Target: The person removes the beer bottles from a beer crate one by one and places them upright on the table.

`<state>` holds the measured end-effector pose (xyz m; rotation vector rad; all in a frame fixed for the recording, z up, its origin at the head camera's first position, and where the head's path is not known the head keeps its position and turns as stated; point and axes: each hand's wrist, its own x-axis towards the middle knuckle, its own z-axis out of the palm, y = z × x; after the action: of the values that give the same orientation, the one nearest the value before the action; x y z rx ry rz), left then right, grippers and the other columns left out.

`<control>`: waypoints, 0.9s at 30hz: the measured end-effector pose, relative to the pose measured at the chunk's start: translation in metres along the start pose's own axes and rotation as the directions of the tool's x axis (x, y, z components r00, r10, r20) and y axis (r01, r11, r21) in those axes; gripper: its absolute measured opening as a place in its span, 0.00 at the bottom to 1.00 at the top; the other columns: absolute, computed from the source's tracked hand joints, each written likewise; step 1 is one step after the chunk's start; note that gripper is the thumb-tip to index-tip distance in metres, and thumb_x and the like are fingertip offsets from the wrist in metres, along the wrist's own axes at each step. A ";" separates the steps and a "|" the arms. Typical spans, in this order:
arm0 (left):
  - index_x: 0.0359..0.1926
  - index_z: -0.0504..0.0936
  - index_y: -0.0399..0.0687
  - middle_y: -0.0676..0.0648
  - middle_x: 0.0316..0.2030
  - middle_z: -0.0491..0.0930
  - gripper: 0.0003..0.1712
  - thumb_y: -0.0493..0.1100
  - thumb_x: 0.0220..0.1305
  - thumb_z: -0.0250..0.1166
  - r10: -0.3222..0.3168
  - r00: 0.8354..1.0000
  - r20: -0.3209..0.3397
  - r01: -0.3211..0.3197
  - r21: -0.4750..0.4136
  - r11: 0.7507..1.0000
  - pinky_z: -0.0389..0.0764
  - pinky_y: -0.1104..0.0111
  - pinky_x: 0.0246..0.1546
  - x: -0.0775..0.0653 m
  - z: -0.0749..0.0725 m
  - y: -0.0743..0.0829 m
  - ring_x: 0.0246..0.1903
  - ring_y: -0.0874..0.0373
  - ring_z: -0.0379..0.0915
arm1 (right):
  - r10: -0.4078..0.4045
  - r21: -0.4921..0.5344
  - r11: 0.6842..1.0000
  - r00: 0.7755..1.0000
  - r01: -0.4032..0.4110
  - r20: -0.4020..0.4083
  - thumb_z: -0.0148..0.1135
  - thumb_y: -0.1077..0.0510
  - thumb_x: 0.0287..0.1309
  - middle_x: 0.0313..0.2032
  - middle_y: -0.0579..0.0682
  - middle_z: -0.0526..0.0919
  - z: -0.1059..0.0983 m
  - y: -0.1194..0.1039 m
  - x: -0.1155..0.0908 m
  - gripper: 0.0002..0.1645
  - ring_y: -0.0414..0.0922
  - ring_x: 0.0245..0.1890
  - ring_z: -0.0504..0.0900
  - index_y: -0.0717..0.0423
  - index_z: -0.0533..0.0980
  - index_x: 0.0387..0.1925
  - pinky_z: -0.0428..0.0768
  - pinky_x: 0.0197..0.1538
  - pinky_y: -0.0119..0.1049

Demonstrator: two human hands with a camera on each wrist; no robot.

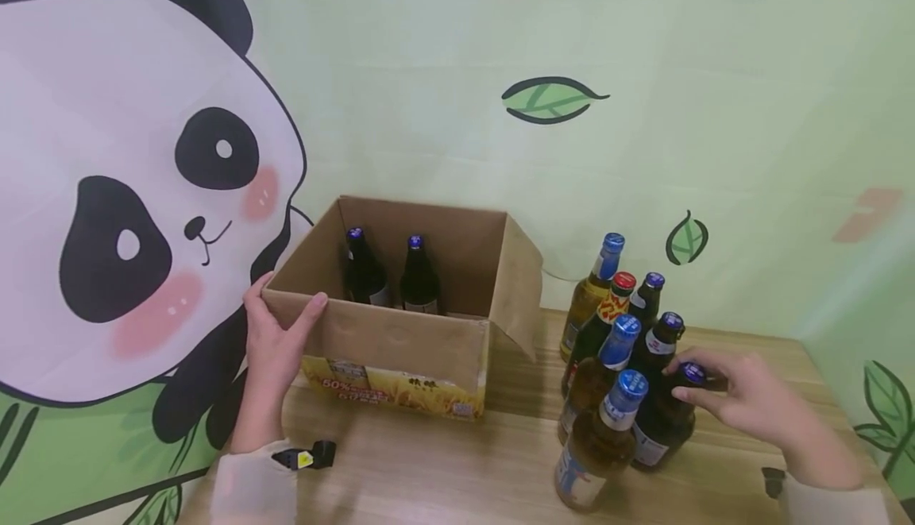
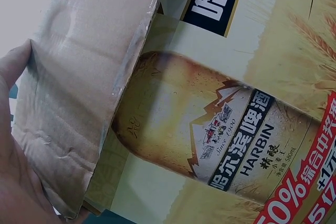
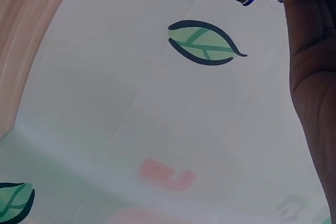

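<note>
My left hand (image 1: 275, 342) grips the front left corner of an open cardboard box (image 1: 407, 350), thumb at the front rim. In the left wrist view, that hand's thumb (image 2: 16, 61) lies against the bare cardboard flap (image 2: 79, 77). Two dark beer bottles, a left one (image 1: 366, 275) and a right one (image 1: 419, 279), stand upright inside the box. At the right, my right hand (image 1: 743, 398) pinches the top of a dark beer bottle (image 1: 665, 422) with a blue cap. This bottle stands among several others; the right wrist view hides the hold.
Close beside the held bottle stand a clear-brown bottle (image 1: 596, 449) with a blue cap, a red-capped bottle (image 1: 615, 303) and several more. A side flap (image 1: 522, 287) sticks out from the box toward them. Behind the wooden table (image 1: 400, 477) hangs a printed panda backdrop (image 1: 429, 112).
</note>
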<state>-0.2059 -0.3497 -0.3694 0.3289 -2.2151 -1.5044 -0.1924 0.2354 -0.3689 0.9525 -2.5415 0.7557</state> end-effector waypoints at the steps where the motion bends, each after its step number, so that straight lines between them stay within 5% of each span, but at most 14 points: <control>1: 0.76 0.46 0.67 0.44 0.72 0.56 0.55 0.64 0.58 0.71 -0.002 1.000 0.000 0.002 0.000 1.000 0.57 0.40 0.68 0.000 0.000 0.000 0.68 0.43 0.56 | 0.008 0.002 1.000 1.000 -0.008 0.001 0.79 0.64 0.45 0.38 0.45 0.89 0.000 -0.001 0.000 0.21 0.37 0.35 0.86 0.45 0.83 0.41 0.84 0.35 0.31; 7: 0.76 0.46 0.67 0.44 0.72 0.55 0.55 0.64 0.58 0.71 0.000 1.000 0.008 0.000 -0.003 1.000 0.57 0.40 0.68 0.000 -0.001 -0.001 0.68 0.42 0.56 | 0.069 0.011 0.998 0.997 -0.069 0.018 0.77 0.64 0.48 0.40 0.44 0.88 0.000 -0.005 -0.002 0.19 0.38 0.39 0.86 0.47 0.83 0.43 0.85 0.37 0.35; 27: 0.76 0.45 0.68 0.43 0.72 0.55 0.55 0.65 0.58 0.71 0.003 1.000 0.007 -0.003 0.001 1.000 0.57 0.39 0.68 0.001 -0.001 -0.002 0.69 0.42 0.55 | 0.164 0.184 0.970 0.987 -0.161 0.003 0.71 0.67 0.58 0.45 0.51 0.87 0.000 -0.006 -0.010 0.19 0.35 0.43 0.85 0.52 0.81 0.51 0.80 0.43 0.24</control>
<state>-0.2065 -0.3515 -0.3707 0.3206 -2.2214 -1.5048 -0.1807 0.2365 -0.3716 0.7965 -2.5979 1.0554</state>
